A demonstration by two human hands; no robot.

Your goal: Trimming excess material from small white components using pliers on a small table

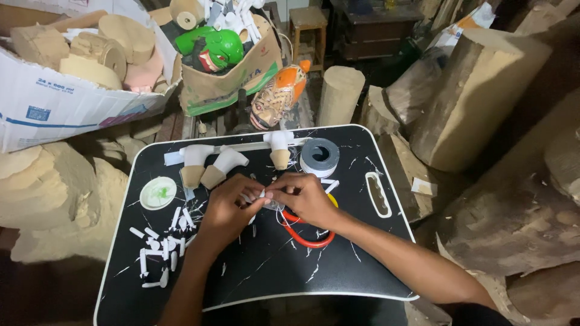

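Hands meet mid-table (260, 284) — left hand (226, 211) and right hand (305, 196) both pinching a small white piece (264, 197) btwn fingertips, just above red-handled scissors (302, 235); right is slightly nearer.

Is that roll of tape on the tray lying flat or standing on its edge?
Lying flat: the tape roll shows its round face and centre hole upward on the black tray.

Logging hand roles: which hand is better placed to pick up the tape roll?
Probably right. The right hand is just below the tape roll on the tray's right side; the left hand is farther left, nearer the white strips.
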